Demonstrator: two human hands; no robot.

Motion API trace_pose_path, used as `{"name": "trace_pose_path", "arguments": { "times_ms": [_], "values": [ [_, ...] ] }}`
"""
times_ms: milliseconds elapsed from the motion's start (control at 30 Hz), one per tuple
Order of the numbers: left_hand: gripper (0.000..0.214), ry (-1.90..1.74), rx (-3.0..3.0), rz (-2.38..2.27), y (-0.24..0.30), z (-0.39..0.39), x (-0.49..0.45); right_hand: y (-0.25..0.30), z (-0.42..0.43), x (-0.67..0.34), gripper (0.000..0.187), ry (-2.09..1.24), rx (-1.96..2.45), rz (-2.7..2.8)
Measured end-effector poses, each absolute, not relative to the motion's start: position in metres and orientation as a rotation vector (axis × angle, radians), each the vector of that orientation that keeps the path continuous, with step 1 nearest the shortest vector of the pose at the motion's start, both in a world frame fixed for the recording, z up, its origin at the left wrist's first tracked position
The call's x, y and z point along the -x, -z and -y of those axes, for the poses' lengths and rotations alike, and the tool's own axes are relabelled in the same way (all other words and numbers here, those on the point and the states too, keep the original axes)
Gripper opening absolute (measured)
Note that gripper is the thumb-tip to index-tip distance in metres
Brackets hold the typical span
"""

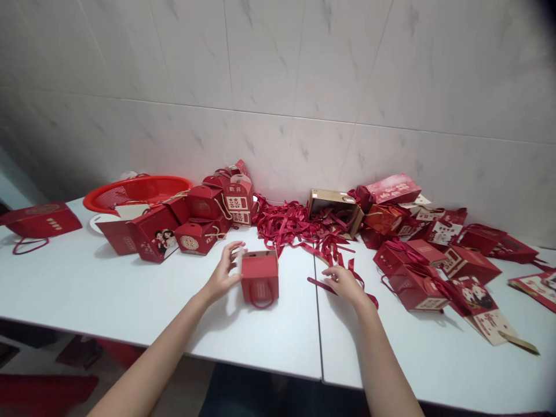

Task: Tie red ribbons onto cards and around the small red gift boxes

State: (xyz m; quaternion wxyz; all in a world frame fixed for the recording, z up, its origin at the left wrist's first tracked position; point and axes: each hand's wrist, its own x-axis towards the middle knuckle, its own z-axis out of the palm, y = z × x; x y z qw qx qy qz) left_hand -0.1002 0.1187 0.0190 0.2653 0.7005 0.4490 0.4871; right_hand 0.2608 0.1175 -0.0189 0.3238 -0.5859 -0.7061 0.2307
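A small red gift box stands on the white table in front of me, a looped cord handle hanging down its front. My left hand grips its left side, thumb at the near edge and fingers curved toward the back. To the right, past the table seam, my right hand is low over the tabletop. Its thumb and fingers pinch a dark red ribbon, which runs out on both sides of the hand. Behind both hands lies a tangled heap of red ribbons.
Several red boxes are stacked at left beside a red plastic basket. An open box with a gold inside lies on its side by the ribbons. More red boxes crowd the right. A tiled wall bounds the back.
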Motion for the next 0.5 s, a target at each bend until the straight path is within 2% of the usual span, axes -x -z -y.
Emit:
{"name": "trace_pose_path", "arguments": {
  "times_ms": [167, 233, 367, 500],
  "values": [
    [0.050, -1.498, -2.270, -1.264, -0.022, -0.085, 0.064, 0.022, -0.118, -0.250, 0.023, -0.598, 1.528, 1.831],
    [0.049, -1.443, -2.457, -1.116, -0.022, -0.075, 0.052, 0.022, -0.118, -0.242, 0.024, -0.612, 1.489, 1.844],
    [0.061, -1.167, -2.626, -1.044, -0.019, -0.071, 0.037, 0.022, -0.114, -0.229, 0.024, -0.630, 1.418, 1.884],
    [0.045, -1.227, -2.639, -1.093, -0.009, -0.083, 0.032, 0.024, -0.109, -0.216, 0.022, -0.637, 1.366, 1.931]
  ]
}}
